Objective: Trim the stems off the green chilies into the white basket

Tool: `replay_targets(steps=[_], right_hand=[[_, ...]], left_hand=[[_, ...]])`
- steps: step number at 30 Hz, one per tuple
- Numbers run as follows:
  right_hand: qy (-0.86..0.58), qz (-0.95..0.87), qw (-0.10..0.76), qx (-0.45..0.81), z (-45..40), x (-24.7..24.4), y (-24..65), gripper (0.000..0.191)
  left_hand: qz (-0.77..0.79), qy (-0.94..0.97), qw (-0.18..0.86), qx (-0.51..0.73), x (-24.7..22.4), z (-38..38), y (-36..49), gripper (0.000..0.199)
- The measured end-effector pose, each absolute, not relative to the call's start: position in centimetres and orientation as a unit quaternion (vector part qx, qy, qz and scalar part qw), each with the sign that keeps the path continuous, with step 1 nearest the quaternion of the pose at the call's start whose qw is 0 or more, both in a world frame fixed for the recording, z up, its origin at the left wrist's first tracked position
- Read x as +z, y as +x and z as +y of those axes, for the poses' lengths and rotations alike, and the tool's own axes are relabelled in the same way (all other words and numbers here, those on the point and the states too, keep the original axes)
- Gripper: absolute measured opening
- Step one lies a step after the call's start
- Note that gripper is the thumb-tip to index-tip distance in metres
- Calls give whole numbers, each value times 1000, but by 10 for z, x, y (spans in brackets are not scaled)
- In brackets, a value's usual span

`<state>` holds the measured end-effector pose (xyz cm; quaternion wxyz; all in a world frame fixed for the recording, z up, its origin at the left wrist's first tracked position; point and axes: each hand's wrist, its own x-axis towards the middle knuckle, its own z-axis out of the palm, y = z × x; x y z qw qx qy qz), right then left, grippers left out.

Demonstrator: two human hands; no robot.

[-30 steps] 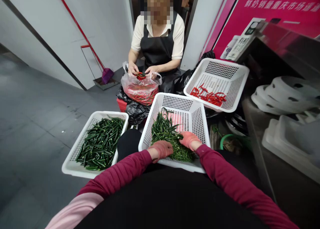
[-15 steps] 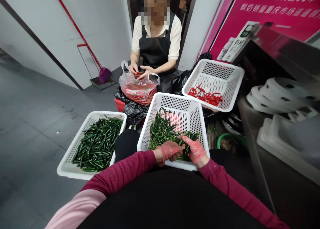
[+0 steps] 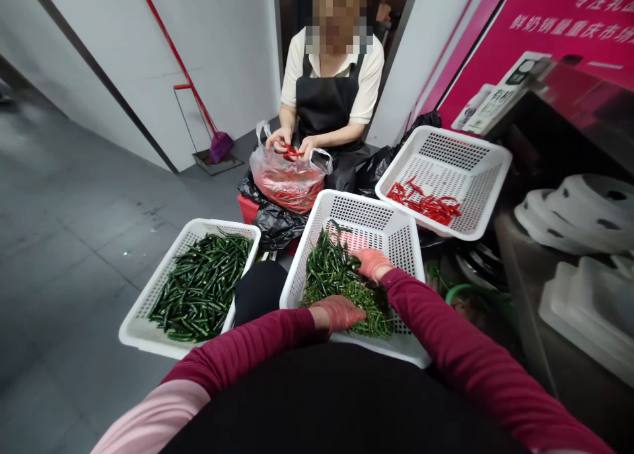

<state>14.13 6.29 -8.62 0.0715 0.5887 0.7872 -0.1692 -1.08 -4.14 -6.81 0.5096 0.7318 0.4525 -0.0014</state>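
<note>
In front of me stands a white perforated basket (image 3: 421,275) with long green chili peppers (image 3: 324,262) on its left side and a heap of thin green stems (image 3: 374,308) toward me. My right hand (image 3: 374,264), in a pinkish glove, reaches in from the right, its fingers curled onto dark green chilies at the pile's edge. My left hand (image 3: 341,312), gloved alike, lies low over the stems at the near side, fingers stretched to the right. The two hands are apart. Its fingertips partly sink among the stems.
On the left, another white basket (image 3: 129,323) holds many green chilies. A third basket (image 3: 488,196), at the right, has red chilies (image 3: 430,206). Opposite, a person (image 3: 329,104) handles red chilies above a plastic bag (image 3: 287,180). A metal counter with white containers (image 3: 584,209) borders the right.
The green chili bunch that was between both hands is no longer there. My right hand has moved up and away into the basket; my left hand has lowered onto the stems. The view has shifted.
</note>
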Motion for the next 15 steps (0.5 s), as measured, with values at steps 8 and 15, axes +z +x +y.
replay_targets(steps=[8,15], right_hand=[[580,790,58,-189,53,-91,150,33],[601,697,-81,-383,-15,-51,167,17]], left_hand=[[524,611,589,63,-82,-38,-9,21],[545,661,468,214,-51,-36,-10,32]])
